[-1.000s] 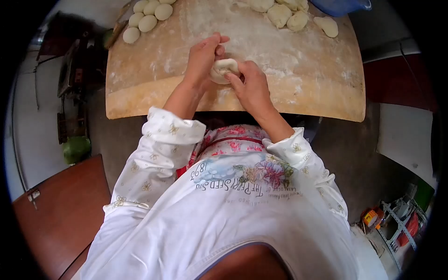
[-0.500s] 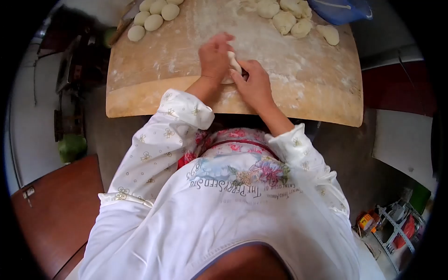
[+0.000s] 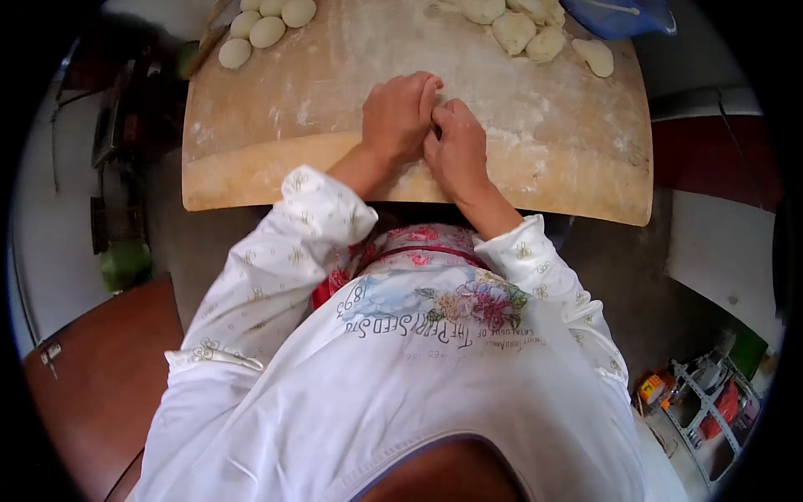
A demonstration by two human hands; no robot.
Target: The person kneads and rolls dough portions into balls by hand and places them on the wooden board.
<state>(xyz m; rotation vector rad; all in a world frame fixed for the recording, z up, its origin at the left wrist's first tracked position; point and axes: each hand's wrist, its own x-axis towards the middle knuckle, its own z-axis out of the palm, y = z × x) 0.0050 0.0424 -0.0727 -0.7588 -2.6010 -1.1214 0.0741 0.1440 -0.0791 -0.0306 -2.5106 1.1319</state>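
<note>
Near the front of the floured wooden board [image 3: 276, 171], my left hand [image 3: 400, 113] and my right hand [image 3: 457, 149] are pressed together, fingers curled inward. The piece of dough they work on is covered by them at this moment. My left hand lies over its top, with the fingers closed and pointing away from me. My right hand is bent into a loose fist against the left fingertips. Smooth round dough balls [image 3: 268, 32] sit at the board's far left. Rougher dough pieces [image 3: 513, 32] lie at the far right, one longer piece [image 3: 594, 57] apart from them.
A blue basin [image 3: 619, 18] stands at the far right corner. Flour is smeared over the board. At lower left is a brown wooden panel [image 3: 109, 385]; at lower right, a metal rack [image 3: 707, 406] with packets. Green round objects [image 3: 125, 266] lie at left.
My hands have closed in over the dough, which showed white between them before. The left fingers, raised and spread earlier, have come down and together; the right hand has curled.
</note>
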